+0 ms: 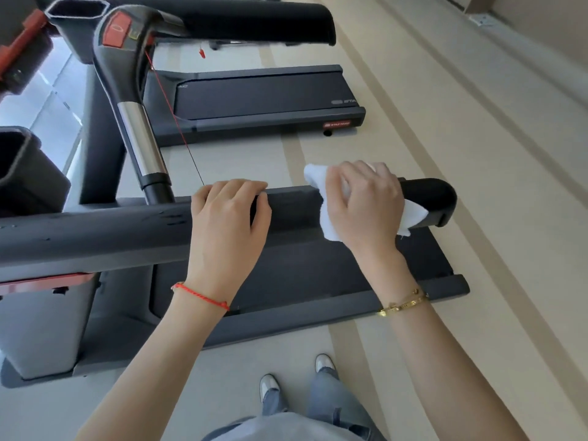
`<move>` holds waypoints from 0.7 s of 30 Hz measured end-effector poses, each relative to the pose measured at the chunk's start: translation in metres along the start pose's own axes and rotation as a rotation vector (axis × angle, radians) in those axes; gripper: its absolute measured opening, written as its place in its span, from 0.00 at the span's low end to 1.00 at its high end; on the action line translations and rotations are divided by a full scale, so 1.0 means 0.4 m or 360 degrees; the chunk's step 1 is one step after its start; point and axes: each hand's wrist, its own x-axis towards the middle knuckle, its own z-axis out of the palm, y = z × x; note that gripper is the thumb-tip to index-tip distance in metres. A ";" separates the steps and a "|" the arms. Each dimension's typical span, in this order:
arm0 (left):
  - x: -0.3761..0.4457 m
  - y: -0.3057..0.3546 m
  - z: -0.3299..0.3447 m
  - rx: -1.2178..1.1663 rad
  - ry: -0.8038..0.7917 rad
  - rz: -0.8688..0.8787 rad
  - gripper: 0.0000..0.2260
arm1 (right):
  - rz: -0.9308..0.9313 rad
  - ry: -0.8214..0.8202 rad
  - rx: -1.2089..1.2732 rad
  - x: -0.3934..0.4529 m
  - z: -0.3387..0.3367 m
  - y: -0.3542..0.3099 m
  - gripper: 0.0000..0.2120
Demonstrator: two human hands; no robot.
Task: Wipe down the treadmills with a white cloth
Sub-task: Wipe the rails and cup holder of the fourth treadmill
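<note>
A dark grey treadmill handrail (pixel 296 205) runs left to right in front of me, ending in a rounded black cap at the right. My right hand (pixel 362 198) presses a crumpled white cloth (pixel 329 218) around the rail near that end. My left hand (pixel 227 214) rests on top of the same rail further left, fingers curled over its far edge, holding nothing else. Below the rail lies this treadmill's dark belt (pixel 318 268). A second treadmill (pixel 264 97) stands beyond, belt facing me.
A curved black and chrome grip (pixel 140 138) with a red button rises at the left, a red safety cord hanging from it. Black cup holders (pixel 19 167) sit at far left. Beige striped floor (pixel 477 154) stretches to the right. My shoes (pixel 296 377) stand beside the deck.
</note>
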 end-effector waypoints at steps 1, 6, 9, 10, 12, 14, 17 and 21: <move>0.005 0.008 0.004 -0.0012 -0.0007 0.0009 0.11 | -0.0060 -0.0010 0.0028 -0.011 0.003 -0.010 0.17; 0.030 0.050 0.037 -0.0076 0.0009 0.0026 0.10 | -0.0271 -0.0084 0.0137 -0.007 -0.017 0.045 0.17; 0.043 0.071 0.054 -0.0069 0.0029 0.0007 0.10 | -0.0161 -0.0041 0.0147 0.019 -0.046 0.142 0.16; 0.046 0.076 0.059 -0.0061 0.0039 0.0002 0.10 | -0.0099 -0.0009 0.0138 0.028 -0.059 0.178 0.15; 0.050 0.081 0.069 -0.0025 0.0068 -0.0003 0.09 | 0.0048 -0.0006 0.0125 0.047 -0.080 0.241 0.15; 0.053 0.080 0.077 0.0020 0.0102 -0.0014 0.09 | 0.0228 -0.0133 0.0133 0.073 -0.088 0.286 0.18; 0.053 0.084 0.084 0.0069 0.0141 -0.0036 0.10 | 0.0340 -0.0375 0.0082 0.113 -0.083 0.322 0.21; 0.052 0.081 0.087 0.0105 0.0158 -0.0032 0.10 | 0.0072 -0.0507 -0.0143 0.125 -0.082 0.285 0.22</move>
